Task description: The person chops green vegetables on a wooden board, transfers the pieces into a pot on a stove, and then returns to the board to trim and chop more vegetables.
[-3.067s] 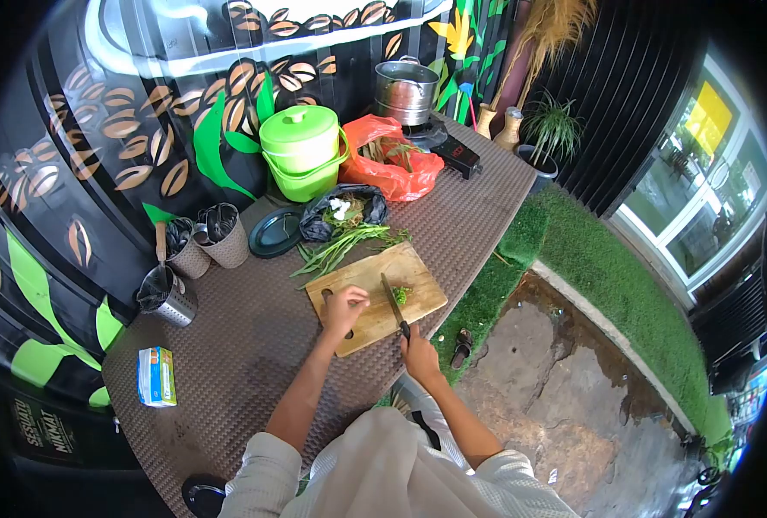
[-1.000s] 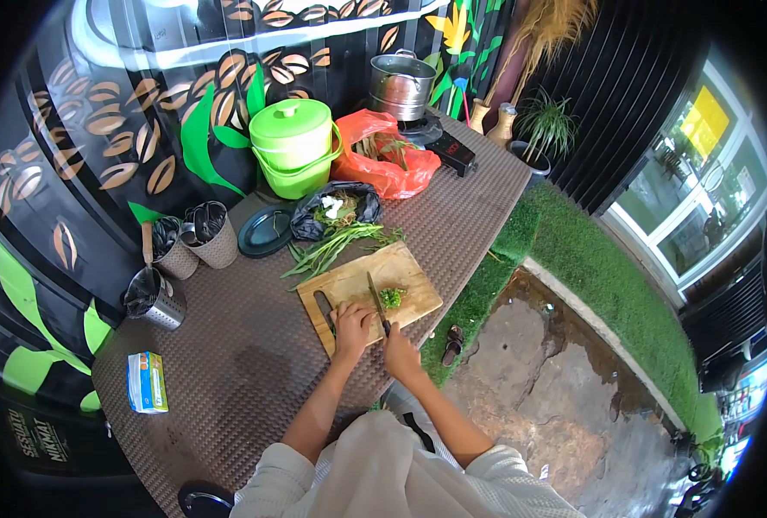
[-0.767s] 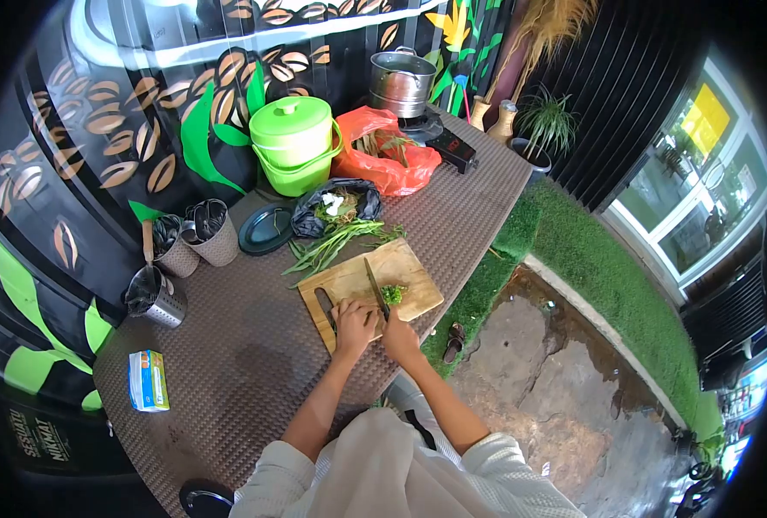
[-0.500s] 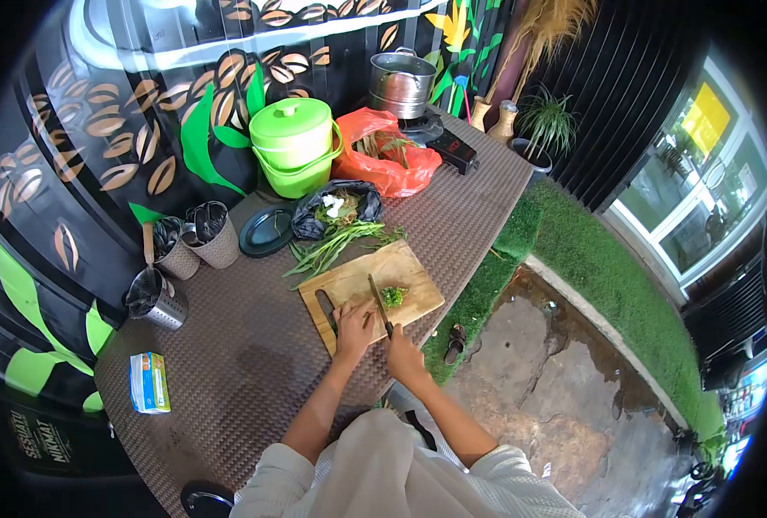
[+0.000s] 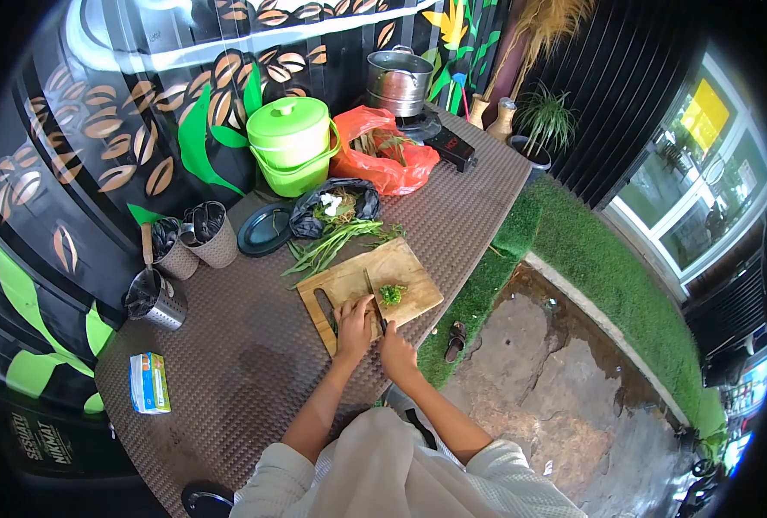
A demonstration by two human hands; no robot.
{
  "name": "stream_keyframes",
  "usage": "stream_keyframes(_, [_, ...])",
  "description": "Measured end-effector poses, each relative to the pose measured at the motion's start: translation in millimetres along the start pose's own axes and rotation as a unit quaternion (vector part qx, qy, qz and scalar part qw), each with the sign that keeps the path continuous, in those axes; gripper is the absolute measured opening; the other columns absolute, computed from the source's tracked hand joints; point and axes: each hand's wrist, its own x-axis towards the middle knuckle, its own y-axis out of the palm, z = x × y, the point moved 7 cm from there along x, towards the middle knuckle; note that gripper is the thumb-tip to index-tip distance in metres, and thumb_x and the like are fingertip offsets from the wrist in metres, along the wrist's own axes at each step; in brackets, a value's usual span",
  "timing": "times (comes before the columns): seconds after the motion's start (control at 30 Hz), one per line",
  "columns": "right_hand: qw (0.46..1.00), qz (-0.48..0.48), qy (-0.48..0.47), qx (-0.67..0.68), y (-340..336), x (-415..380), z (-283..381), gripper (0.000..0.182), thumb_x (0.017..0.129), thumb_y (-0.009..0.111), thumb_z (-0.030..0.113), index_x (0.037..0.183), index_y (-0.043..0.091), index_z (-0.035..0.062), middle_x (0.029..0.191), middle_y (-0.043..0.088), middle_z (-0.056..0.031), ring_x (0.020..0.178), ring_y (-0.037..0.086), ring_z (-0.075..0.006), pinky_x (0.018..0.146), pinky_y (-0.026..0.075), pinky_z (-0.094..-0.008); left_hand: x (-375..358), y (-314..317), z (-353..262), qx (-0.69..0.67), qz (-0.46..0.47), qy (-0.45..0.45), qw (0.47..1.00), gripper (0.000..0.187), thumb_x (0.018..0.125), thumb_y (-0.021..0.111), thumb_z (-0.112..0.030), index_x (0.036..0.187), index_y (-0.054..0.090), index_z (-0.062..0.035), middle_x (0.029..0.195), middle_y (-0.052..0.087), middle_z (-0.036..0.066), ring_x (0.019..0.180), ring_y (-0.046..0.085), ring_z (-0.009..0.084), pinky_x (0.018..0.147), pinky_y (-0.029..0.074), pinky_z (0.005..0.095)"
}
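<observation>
Two hands are working close together at a wooden cutting board (image 5: 407, 261): my right hand (image 5: 396, 351) is gripping the knife (image 5: 369, 283) by its handle, my left hand (image 5: 354, 326) is resting on the wood, hiding whatever it may be holding, so its grip I cannot tell. With those fingers sitting just beside the blade, a slipping knife could nick them. The blade is reaching forward from my right hand, passing between my left hand and the chopped greens (image 5: 391, 294) lying on the board
</observation>
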Motion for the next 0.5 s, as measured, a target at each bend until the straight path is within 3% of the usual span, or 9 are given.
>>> stream_keyframes(0.5, [0.999,-0.011,-0.018,0.044,-4,10,2,0.034,0.093,0.047,0.023,0.115,0.035,-0.0012,0.087,0.063,-0.0312,0.078,0.063,-0.0485,0.069,0.051,-0.0556,-3,1,8,-0.036,-0.008,-0.045,0.998,0.03,0.084,0.06,-0.005,0.114,0.055,-0.0082,0.089,0.067,0.009,0.099,0.053,0.0296,0.091,0.033,0.0414])
